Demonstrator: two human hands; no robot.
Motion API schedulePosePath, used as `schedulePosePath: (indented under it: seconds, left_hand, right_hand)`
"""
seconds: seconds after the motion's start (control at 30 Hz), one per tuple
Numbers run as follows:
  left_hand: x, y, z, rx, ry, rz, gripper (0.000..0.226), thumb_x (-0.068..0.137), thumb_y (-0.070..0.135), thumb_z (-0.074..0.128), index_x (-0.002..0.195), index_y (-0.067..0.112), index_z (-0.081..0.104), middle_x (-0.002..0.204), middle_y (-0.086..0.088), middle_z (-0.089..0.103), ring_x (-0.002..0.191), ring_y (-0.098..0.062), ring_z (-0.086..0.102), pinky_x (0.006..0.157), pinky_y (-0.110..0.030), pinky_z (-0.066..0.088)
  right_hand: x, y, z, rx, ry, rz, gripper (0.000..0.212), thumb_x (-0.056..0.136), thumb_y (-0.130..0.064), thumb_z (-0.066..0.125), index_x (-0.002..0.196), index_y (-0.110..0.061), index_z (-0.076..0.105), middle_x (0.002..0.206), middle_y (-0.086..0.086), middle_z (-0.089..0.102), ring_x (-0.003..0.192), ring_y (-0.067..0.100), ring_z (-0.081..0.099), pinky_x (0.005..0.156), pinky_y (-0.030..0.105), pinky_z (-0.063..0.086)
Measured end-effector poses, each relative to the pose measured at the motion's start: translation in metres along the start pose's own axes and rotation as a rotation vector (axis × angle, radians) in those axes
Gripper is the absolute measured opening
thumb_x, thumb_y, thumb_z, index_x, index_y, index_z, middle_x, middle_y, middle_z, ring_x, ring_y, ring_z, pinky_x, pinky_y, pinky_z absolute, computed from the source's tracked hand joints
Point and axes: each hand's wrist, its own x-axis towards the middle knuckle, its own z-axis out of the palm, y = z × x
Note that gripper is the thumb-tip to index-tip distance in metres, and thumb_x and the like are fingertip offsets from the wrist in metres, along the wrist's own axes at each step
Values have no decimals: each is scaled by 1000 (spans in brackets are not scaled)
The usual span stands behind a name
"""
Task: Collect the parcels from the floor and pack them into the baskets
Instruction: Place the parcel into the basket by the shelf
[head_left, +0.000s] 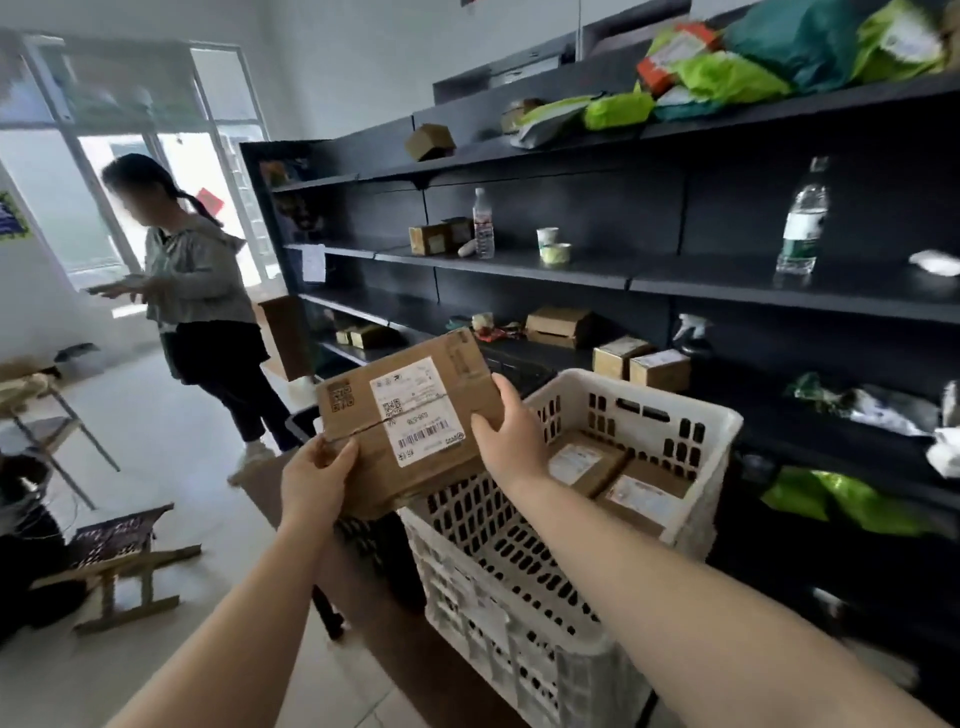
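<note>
at the far left a folding stool (124, 561) is seen on the floor, and behind it a second person (202, 312) in a grey hooded top stands near the window. in the middle a cardboard parcel (405, 415) with a white shipping label is held up in the air by both hands, tilted, over the near left corner of the white basket (691, 431). the left hand (317, 478) is curled round the parcel's lower left corner, thumb on top. the right hand (506, 436) is wrapped on the parcel's right edge, its fingers (506, 389) bent over the far side. inside the basket two more labelled parcels (618, 478) are laid flat, side by side. to the right, dark shelving (727, 280) is loaded with small boxes, water bottles, paper cups and green mail bags.
</note>
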Motion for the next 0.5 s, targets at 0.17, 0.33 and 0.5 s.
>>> schedulePosePath:
  seconds: [0.17, 0.33, 0.5]
  left_hand:
    - [49, -18, -14, -44, -137, -17, 29, 86, 23, 64, 115, 17, 60, 109, -5, 67, 96, -24, 64, 89, -44, 52]
    - [90, -36, -16, -149, -203, -88, 41, 85, 20, 67, 123, 11, 57, 112, -7, 66, 98, -23, 63, 91, -40, 51]
    - [147, -41, -18, -181, -234, -89, 36, 85, 18, 67, 119, 15, 57, 106, -2, 66, 89, -19, 62, 72, -31, 51]
  right_hand:
    - [12, -14, 45, -137, 116, 9, 59, 88, -20, 54, 143, -20, 32, 132, 4, 54, 122, 25, 47, 102, 43, 41]
    - [38, -12, 80, -261, 173, 88, 63, 89, -28, 53, 145, -26, 27, 134, 7, 44, 119, 26, 46, 97, 43, 43]
    - [73, 0, 121, -189, 174, 139, 65, 89, -30, 55, 146, -26, 25, 131, 6, 40, 118, 23, 45, 91, 33, 41]
